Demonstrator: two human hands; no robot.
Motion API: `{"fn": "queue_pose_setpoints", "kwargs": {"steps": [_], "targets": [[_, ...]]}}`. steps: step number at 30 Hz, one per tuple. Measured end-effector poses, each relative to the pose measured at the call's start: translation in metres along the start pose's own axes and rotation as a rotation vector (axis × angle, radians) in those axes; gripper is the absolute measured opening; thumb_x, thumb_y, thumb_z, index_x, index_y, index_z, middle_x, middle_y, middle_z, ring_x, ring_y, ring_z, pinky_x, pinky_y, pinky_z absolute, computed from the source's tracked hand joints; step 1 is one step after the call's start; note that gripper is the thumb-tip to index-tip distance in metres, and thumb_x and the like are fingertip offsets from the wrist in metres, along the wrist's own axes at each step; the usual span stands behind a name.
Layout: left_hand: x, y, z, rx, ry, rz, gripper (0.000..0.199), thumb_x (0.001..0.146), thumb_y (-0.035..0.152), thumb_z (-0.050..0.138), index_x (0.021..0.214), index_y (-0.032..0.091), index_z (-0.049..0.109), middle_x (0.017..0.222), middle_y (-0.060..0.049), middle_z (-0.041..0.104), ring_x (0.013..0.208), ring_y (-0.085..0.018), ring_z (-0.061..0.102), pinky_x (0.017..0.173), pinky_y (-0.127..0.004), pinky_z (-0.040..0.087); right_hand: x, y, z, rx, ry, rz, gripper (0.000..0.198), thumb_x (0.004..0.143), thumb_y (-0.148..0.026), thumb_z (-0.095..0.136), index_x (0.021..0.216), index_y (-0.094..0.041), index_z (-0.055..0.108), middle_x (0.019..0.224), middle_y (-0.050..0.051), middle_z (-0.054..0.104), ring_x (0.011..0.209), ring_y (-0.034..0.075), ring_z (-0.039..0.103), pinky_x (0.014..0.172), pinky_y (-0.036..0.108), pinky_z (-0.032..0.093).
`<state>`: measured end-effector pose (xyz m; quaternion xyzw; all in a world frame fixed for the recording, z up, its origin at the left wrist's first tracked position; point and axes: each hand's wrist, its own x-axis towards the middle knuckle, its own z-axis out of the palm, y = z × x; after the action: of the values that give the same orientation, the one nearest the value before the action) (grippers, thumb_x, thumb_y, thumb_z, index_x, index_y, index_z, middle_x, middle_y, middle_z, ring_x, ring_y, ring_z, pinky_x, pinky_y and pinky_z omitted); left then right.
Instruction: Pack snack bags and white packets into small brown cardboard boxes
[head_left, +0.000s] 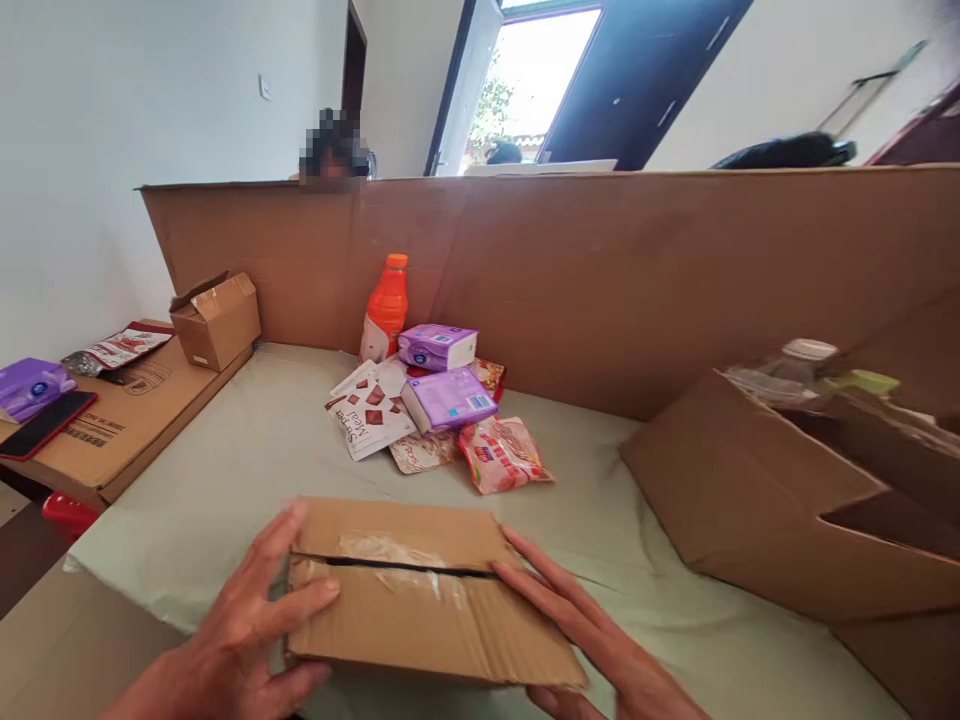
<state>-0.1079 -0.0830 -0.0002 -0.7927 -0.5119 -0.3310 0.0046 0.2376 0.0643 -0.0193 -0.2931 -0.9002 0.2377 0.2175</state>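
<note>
A small cardboard box (420,600) is at the table's near edge, its two top flaps folded in with a narrow dark gap between them and scraps of clear tape along it. My left hand (247,610) grips the box's left end, thumb on the top flap and other fingers along the side. On the right end lies my right hand (585,630), fingers stretched over the top edge and thumb low at the front corner. Beyond the box sit two purple tissue packs (454,400), a white snack pouch (371,412), a red-and-pink snack bag (504,455) and an orange drink bottle (386,310).
A tall cardboard panel (570,270) runs along the table's back. At right stands a large open carton (750,490) holding a clear plastic container. To the left, a flat carton (142,410) bears a smaller box, a phone and packs. A person (334,150) is behind the panel.
</note>
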Motion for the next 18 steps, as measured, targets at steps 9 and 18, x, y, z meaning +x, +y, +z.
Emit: {"fn": "queue_pose_setpoints", "kwargs": {"steps": [9, 18], "targets": [[-0.051, -0.036, -0.041, 0.219, 0.074, -0.182, 0.053, 0.093, 0.013, 0.054, 0.144, 0.025, 0.045, 0.169, -0.014, 0.015, 0.155, -0.033, 0.025, 0.114, -0.051, 0.045, 0.112, -0.020, 0.057, 0.227, -0.131, -0.041, 0.068, 0.095, -0.049, 0.061, 0.157, -0.030, 0.041, 0.162, 0.011, 0.040, 0.150, 0.032, 0.036, 0.119, 0.054, 0.035], [-0.053, -0.109, -0.095, 0.521, 0.381, -0.302, 0.047, 0.094, 0.019, 0.062, 0.140, 0.027, 0.051, 0.162, -0.013, 0.035, 0.143, -0.033, 0.047, 0.112, -0.051, 0.048, 0.297, -0.078, 0.069, 0.349, -0.169, -0.454, 0.068, 0.090, -0.028, 0.068, 0.154, -0.030, 0.044, 0.160, 0.008, 0.044, 0.148, 0.028, 0.040, 0.118, 0.052, 0.039]]}}
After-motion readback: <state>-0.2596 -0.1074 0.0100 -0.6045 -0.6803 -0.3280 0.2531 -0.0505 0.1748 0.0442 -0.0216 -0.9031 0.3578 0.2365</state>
